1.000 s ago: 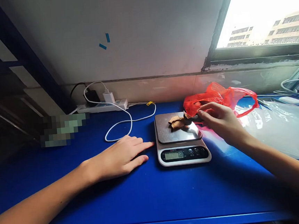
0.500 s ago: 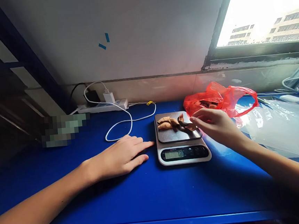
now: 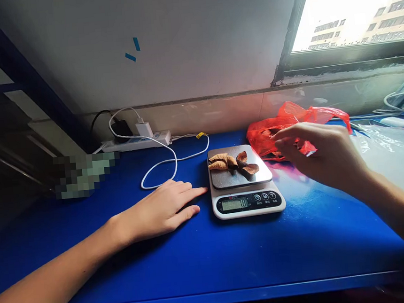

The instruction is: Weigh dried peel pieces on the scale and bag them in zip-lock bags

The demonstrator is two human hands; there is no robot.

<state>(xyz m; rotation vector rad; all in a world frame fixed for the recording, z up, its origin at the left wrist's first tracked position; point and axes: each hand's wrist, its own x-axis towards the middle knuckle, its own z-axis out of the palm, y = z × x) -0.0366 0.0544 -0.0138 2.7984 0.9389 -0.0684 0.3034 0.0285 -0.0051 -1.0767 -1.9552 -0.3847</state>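
Observation:
A white kitchen scale with a steel plate stands on the blue table. Several curled, dried brown peel pieces lie on its plate, tan ones at the left and darker ones at the right. Its lit display seems to read 1.8. My left hand rests flat on the table, open, its index fingertip at the scale's left side. My right hand hovers right of the scale, in front of a red plastic bag. Its fingers are loosely bent, with nothing visible in them. Brown pieces show inside the bag, partly hidden by that hand.
Behind the left hand, a white cable loops from a power strip along the wall. Clear plastic sheeting lies at the right, near a white mouse-like object. A pixelated patch covers something at the left.
My right hand has let go of a dark peel piece on the scale and moved right, towards the red bag. The left hand stays put. The view has shifted slightly.

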